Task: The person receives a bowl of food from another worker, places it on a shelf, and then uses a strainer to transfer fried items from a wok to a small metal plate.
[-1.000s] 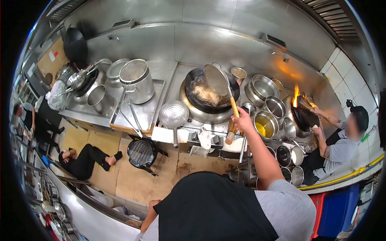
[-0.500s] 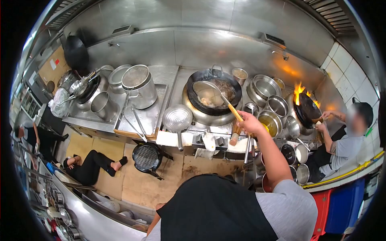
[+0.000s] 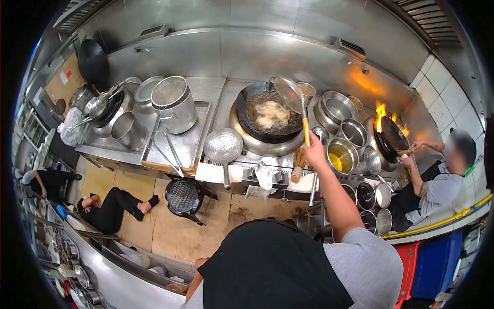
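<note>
My right hand (image 3: 313, 151) is closed around the wooden handle (image 3: 306, 129) of a mesh skimmer (image 3: 289, 94). The skimmer is tilted over the wok's right rim, and no food shows in it. In the dark wok (image 3: 246, 116), pale food (image 3: 271, 114) sits in bubbling oil. A perforated ladle (image 3: 223, 146) lies on the counter to the left of the wok. Below my right hand stands a bamboo brush (image 3: 297, 172). Of my left arm, only a bit of skin shows beside the black apron (image 3: 267, 262); the hand itself is hidden.
To the right, a co-worker (image 3: 432, 175) holds a flaming wok (image 3: 393, 139). Metal pots (image 3: 339, 105) and an oil pot (image 3: 342, 156) crowd between. Left are a tall stockpot (image 3: 177, 110), tongs (image 3: 172, 149) and a black stool (image 3: 182, 195). Another person (image 3: 116, 211) sits low at left.
My right hand has drawn the skimmer up and right, from inside the wok to its right rim. The pale food now shows spread in the oil.
</note>
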The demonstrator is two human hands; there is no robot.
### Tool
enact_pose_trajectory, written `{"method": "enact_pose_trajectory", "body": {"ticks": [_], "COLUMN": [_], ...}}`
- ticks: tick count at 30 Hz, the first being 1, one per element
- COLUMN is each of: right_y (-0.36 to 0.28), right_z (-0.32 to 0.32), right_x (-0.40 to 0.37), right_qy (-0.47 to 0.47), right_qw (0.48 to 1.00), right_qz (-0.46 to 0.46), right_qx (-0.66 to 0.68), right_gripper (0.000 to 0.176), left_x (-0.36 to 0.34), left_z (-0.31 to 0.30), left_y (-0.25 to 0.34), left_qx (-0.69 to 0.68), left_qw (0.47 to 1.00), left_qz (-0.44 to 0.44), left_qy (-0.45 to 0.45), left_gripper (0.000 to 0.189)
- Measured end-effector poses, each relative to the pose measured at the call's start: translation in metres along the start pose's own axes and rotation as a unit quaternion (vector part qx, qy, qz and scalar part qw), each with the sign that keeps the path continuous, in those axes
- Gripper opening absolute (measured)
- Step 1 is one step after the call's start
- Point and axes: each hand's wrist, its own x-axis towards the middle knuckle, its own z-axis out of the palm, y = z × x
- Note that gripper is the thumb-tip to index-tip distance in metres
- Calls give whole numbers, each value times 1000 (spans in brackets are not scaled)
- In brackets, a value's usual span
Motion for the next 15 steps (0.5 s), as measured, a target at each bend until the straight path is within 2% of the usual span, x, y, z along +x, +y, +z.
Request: {"method": "enact_pose_trajectory", "body": {"ticks": [4,6,7,8,10,11,13,14,15], "right_y": [1,0,1,-1,-7,-6,-4,2,10], "right_z": [-15,-20,-19,-18,-16,-13,-4,-1,-1], "right_x": [32,50,52,54,56,56,54,55,56], "right_qy": [66,20,1,2,-76,-76,-103,-104,-139], "right_qw": [997,992,976,976,919,919,811,811,761], "right_qz": [-11,124,168,168,252,252,359,359,377], "right_qx": [-30,15,137,137,293,294,449,450,509], "right_gripper": [72,76,73,73,65,65,57,57,54], "left_x": [6,11,12,13,13,15,15,16,17], "left_z": [0,0,0,0,-1,-2,-5,-5,-5], "left_y": [3,4,3,3,3,3,3,3,3], "left_qx": [0,1,1,3,6,8,13,17,23], "left_qw": [1000,1000,1000,1000,1000,1000,1000,1000,1000], "left_qz": [-1,0,0,2,4,4,5,6,7], "left_qy": [2,3,4,4,5,7,8,10,11], "left_gripper": [23,23,23,23,23,23,23,24,24]}}
